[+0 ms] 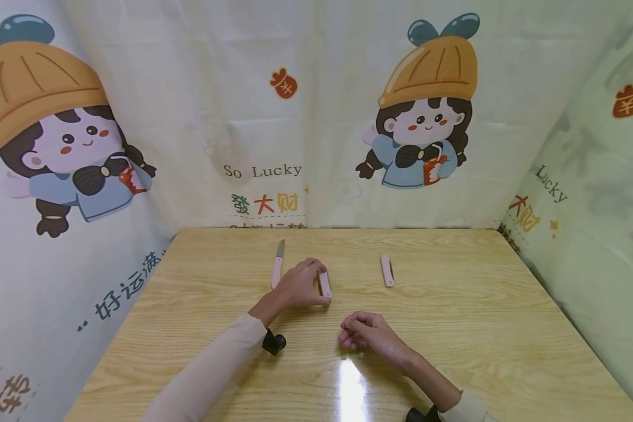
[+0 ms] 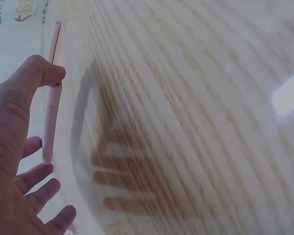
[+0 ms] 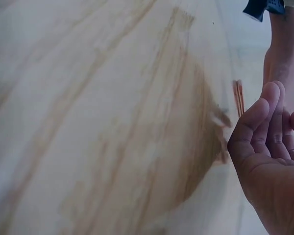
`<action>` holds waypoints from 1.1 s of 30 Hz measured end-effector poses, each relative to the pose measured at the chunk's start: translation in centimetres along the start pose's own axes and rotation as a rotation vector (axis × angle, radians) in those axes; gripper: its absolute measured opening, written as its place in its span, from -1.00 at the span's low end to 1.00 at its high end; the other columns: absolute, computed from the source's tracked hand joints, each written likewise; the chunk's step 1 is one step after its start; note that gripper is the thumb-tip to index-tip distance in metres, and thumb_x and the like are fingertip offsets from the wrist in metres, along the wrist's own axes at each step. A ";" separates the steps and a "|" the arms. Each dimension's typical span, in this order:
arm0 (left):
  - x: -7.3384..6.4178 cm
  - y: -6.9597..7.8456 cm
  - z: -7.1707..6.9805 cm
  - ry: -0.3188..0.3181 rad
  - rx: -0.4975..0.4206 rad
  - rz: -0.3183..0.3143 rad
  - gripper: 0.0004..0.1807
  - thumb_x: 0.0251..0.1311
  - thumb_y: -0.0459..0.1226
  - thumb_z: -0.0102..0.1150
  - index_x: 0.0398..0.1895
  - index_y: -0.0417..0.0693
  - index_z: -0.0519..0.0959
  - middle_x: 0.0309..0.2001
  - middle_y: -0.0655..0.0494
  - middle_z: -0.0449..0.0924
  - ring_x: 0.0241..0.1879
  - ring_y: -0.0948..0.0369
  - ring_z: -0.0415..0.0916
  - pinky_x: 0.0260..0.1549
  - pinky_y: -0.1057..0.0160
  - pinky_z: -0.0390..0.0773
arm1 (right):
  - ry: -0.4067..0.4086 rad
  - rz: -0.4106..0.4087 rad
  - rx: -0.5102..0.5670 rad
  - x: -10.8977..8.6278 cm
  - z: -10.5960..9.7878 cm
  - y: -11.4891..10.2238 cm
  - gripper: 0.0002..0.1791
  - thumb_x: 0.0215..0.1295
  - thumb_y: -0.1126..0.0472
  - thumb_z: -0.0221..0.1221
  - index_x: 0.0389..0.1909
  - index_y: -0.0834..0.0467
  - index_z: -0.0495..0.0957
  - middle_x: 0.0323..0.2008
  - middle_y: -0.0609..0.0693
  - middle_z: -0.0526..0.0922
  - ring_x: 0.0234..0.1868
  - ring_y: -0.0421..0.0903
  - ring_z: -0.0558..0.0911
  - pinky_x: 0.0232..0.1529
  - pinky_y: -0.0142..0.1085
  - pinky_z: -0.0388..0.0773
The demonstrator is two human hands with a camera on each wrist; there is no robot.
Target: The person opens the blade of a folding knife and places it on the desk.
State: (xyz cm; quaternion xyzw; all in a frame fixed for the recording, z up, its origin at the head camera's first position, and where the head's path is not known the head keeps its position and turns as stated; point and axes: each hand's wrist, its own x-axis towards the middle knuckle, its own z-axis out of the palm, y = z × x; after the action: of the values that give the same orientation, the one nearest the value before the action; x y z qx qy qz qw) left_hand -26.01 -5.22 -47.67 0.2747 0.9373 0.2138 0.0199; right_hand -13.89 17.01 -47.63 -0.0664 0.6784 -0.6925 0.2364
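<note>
My left hand spans a pink folding knife, thumb at its near end and fingertips at the far end. In the left wrist view this folded knife is pinched lengthwise between thumb and finger, with the other fingers spread loosely. Just left of that hand lies an opened folding knife, its blade pointing away from me and its pink handle partly behind the hand. My right hand is close to the tabletop, nearer to me, with loosely curled fingers and nothing in them.
Another folded pink knife lies farther right on the wooden table. Printed curtains hang along the table's back and both sides. A black wrist camera sits on the left wrist.
</note>
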 end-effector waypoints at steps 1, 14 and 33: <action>-0.1 0.0 -0.1 0.000 0.004 0.005 -0.23 -0.09 0.12 0.52 0.17 -0.02 0.50 0.26 0.03 0.42 0.20 0.08 0.41 0.13 0.01 0.46 | 0.001 0.000 -0.001 0.0 0.0 0.1 -0.63 0.57 0.20 0.04 0.00 0.51 0.48 -0.25 0.13 0.71 -0.27 -0.11 0.67 -0.23 -0.33 0.61; -3.8 2.0 -1.8 -0.011 -0.074 0.096 -0.22 -0.11 0.10 0.57 0.19 0.00 0.53 0.33 0.04 0.40 0.30 0.02 0.39 0.16 -0.04 0.46 | -0.014 0.007 0.036 0.2 0.2 0.7 -0.62 0.58 0.21 0.01 0.00 0.54 0.47 -0.26 0.10 0.70 -0.28 -0.13 0.66 -0.19 -0.33 0.62; -7.2 4.7 -1.8 0.007 -0.072 0.228 -0.21 -0.19 0.14 0.57 0.17 0.09 0.56 0.32 0.14 0.42 0.27 0.12 0.42 0.14 0.05 0.48 | 0.137 -0.031 0.070 0.5 0.7 0.2 -0.62 0.57 0.11 0.07 0.03 0.41 0.49 -0.20 0.08 0.65 -0.23 -0.09 0.63 -0.21 -0.34 0.58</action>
State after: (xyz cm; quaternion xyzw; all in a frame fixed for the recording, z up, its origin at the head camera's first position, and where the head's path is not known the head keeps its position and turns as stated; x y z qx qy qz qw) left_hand -17.79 -6.14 -44.67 0.3779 0.8918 0.2489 0.0021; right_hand -13.97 16.22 -47.93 -0.0211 0.6673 -0.7222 0.1810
